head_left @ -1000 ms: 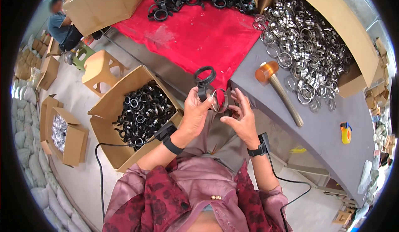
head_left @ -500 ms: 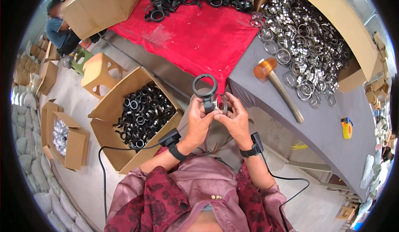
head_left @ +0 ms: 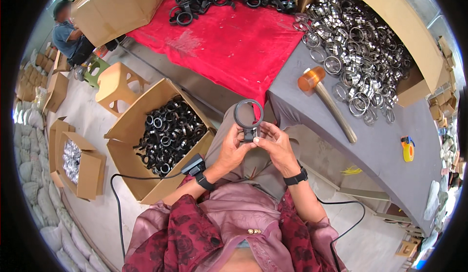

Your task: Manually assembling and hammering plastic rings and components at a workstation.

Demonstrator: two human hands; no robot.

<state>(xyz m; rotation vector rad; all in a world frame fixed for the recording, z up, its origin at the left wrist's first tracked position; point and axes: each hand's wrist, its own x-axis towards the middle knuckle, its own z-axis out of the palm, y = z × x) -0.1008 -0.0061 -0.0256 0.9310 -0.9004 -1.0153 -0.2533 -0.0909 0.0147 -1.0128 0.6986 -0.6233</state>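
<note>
Above my lap, both hands hold a black double-ring bracket (head_left: 249,126) whose large ring stands up and faces me. My left hand (head_left: 233,151) is closed on its lower black part from the left. From the right, my right hand (head_left: 279,147) pinches the same lower end, thumb tip close to the left thumb. A shiny metal edge (head_left: 256,131) shows between the fingers. The fingers cover most of the metal ring there, so I cannot tell how it sits against the bracket.
Black brackets lie heaped on the red cloth (head_left: 229,52) and in a cardboard box (head_left: 127,147) at my left. Metal rings (head_left: 358,52) are piled on the grey table at right, beside a mallet (head_left: 326,101) and a yellow tape roll (head_left: 407,150). A person (head_left: 68,35) sits far left near stools.
My hands have moved slightly down and drawn together. The bracket has turned so its large ring faces me more squarely. The metal ring, plain at the right fingers before, is now mostly hidden.
</note>
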